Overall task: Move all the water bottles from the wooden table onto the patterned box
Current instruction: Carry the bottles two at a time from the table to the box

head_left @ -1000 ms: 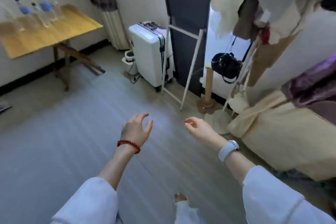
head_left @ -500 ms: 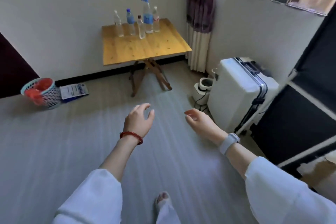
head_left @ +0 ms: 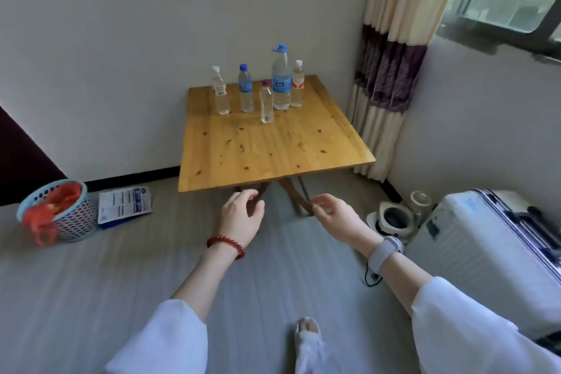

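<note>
Home bedroom: curtain [head_left: 391,70], suitcase [head_left: 485,252]

Loose white cloth sleeves [head_left: 164,340] cover both forearms. A red beaded bracelet [head_left: 226,244] circles the left wrist; a pale grey smartwatch band [head_left: 385,252] wraps the right wrist, a thin black cord [head_left: 370,278] dangling just beside the band.

Both arms stretched forward, white sleeves at forearms. Left hand [head_left: 241,217] raised, fingers loosely curled, holding nothing. Right hand [head_left: 335,215] alongside, palm inward, fingers relaxed, empty.
</note>
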